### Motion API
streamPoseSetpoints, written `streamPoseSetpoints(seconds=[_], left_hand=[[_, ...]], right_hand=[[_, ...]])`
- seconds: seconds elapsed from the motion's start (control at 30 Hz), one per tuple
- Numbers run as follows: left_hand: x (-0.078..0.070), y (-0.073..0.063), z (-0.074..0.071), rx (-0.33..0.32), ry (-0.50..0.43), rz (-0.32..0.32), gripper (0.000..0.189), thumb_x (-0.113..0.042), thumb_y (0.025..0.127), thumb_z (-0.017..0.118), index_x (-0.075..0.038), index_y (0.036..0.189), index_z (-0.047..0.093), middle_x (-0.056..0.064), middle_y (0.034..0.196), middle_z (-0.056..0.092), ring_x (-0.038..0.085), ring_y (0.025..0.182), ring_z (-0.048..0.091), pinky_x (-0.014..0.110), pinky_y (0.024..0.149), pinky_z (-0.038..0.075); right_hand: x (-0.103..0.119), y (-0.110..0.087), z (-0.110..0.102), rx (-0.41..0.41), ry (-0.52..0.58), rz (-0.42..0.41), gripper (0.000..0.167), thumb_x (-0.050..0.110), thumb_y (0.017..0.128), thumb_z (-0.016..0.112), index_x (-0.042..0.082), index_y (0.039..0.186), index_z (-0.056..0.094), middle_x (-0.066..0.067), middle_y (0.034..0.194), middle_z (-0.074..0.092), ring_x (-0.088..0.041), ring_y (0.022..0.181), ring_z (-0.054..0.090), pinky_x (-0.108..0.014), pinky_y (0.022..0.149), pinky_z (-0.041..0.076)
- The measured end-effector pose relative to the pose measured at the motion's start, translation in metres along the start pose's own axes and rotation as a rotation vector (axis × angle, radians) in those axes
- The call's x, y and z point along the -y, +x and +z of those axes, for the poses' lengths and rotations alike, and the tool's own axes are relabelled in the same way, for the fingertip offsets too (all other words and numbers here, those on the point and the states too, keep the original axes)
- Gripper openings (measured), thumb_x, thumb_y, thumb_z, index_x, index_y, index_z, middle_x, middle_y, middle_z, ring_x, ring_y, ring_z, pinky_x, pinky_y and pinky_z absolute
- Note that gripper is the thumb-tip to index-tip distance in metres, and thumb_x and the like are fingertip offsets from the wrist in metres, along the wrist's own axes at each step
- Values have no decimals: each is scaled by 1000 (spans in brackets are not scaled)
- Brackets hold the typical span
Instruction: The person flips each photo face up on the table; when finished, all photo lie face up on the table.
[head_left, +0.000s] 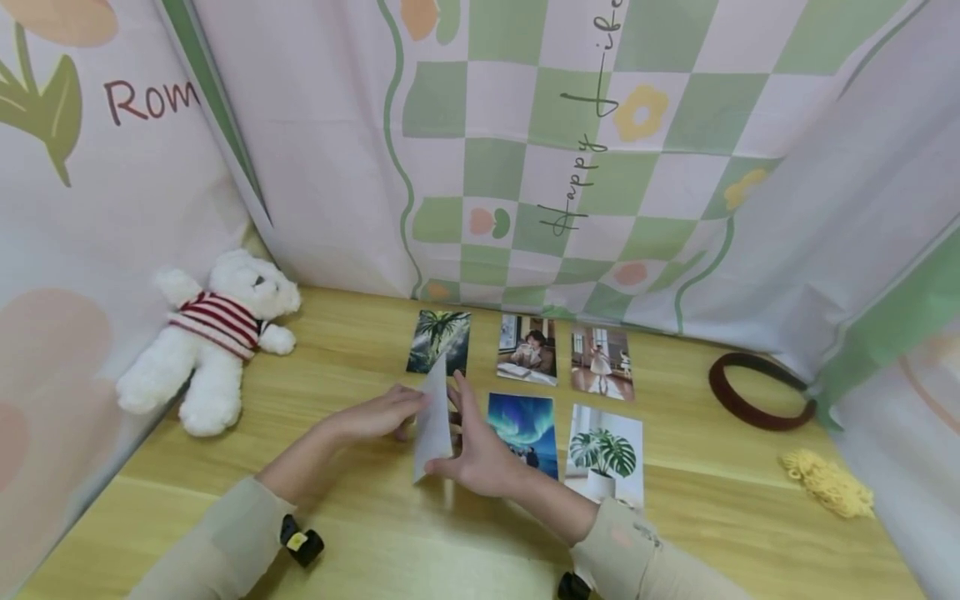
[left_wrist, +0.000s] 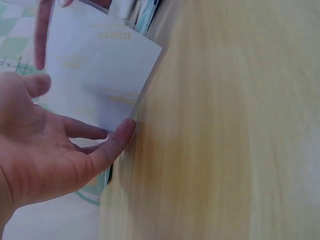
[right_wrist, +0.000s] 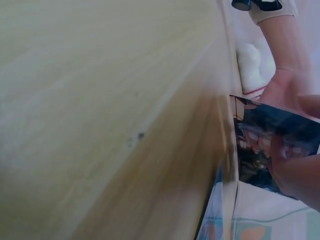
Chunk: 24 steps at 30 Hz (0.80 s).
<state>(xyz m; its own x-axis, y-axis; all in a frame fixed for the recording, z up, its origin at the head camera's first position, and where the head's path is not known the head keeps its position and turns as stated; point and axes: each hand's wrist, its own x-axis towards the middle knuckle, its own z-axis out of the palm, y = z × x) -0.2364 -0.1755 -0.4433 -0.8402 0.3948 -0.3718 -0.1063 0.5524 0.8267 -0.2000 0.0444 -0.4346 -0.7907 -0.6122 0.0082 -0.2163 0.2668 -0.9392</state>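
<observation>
A photo card (head_left: 435, 433) stands upright above the table, its white back turned left; pale yellow print shows on that back in the left wrist view. My right hand (head_left: 483, 454) grips it, thumb near the lower corner and fingers spread up its other side. My left hand (head_left: 382, 414) reaches in from the left, fairly straight fingers touching the card's back near the edge. In the right wrist view the card's front (right_wrist: 255, 165) is dark, and its picture is hard to make out. Just right of the hands lies an aurora photo (head_left: 525, 425).
Behind lie a green plant photo (head_left: 442, 333), a photo of a person at a desk (head_left: 528, 350) and one of a dress (head_left: 602, 358). A potted-plant photo (head_left: 603, 450) lies right. A white teddy bear (head_left: 217, 333) sits left; a brown headband (head_left: 723, 387) and yellow yarn (head_left: 828, 483) lie far right.
</observation>
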Motion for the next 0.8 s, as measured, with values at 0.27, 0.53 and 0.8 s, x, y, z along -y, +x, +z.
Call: streamPoseSetpoints(seconds=[0.27, 0.53, 0.8], left_hand=[[1, -1, 1, 29, -133, 18, 65, -51, 111, 36, -3, 154, 43, 23, 141, 43, 38, 130, 51, 42, 101, 60], [5, -1, -2, 137, -228, 98, 65, -52, 112, 29, -4, 152, 45, 24, 162, 37, 44, 149, 42, 49, 112, 55], [12, 0, -4, 135, -455, 74, 69, -53, 111, 33, 6, 145, 45, 22, 144, 54, 28, 131, 58, 49, 117, 51]], right_hand=[[-4, -1, 4, 54, -3, -4, 130, 6, 85, 82, 15, 165, -20, -16, 176, 6, -46, 151, 38, -51, 109, 56], [-4, 0, 6, 157, 4, -5, 116, 4, 92, 75, 18, 167, -12, -10, 178, -2, -40, 155, 37, -41, 117, 51], [-6, 0, 5, 176, -135, 13, 91, 18, 99, 67, 16, 169, 8, -8, 176, 14, -34, 160, 29, -53, 130, 31]])
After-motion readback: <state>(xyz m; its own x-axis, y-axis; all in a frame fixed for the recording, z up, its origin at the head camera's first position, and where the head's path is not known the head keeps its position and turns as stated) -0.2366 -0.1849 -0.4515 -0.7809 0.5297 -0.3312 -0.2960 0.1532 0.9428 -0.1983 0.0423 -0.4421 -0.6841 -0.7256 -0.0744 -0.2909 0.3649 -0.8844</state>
